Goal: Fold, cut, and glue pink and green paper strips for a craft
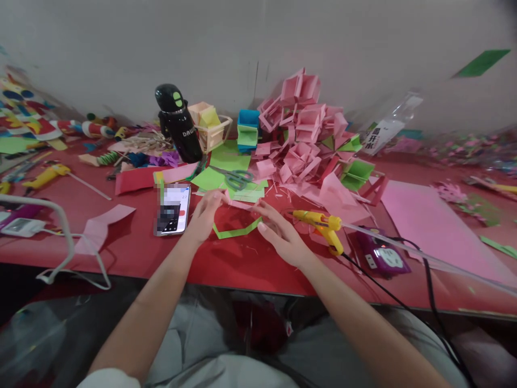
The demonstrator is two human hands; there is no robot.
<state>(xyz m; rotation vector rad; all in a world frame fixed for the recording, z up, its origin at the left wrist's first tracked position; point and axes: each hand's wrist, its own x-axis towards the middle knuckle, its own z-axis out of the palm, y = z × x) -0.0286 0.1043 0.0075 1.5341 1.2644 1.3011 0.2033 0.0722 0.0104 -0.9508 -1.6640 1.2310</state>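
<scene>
My left hand [207,213] is closed, its fingertips pinching one end of a folded pink paper strip [241,205]. At the other end of that strip, the fingers of my right hand [283,234] are also closed on it. A bent green paper strip [238,233] spans below the pink one, its ends close to both hands; whether they touch it I cannot tell. Just beyond my fingers, scissors [238,179] lie on green paper sheets [230,160]. To the right of my right hand rests a yellow glue gun [319,220] with a clear glue stick in its back.
A phone [173,210] lies left of my left hand. Behind stand a black bottle [180,126], a blue-green paper box [247,131] and a pile of pink folded paper pieces [302,124]. A purple power socket [382,252] and cords lie on the right, near pink sheets [436,226].
</scene>
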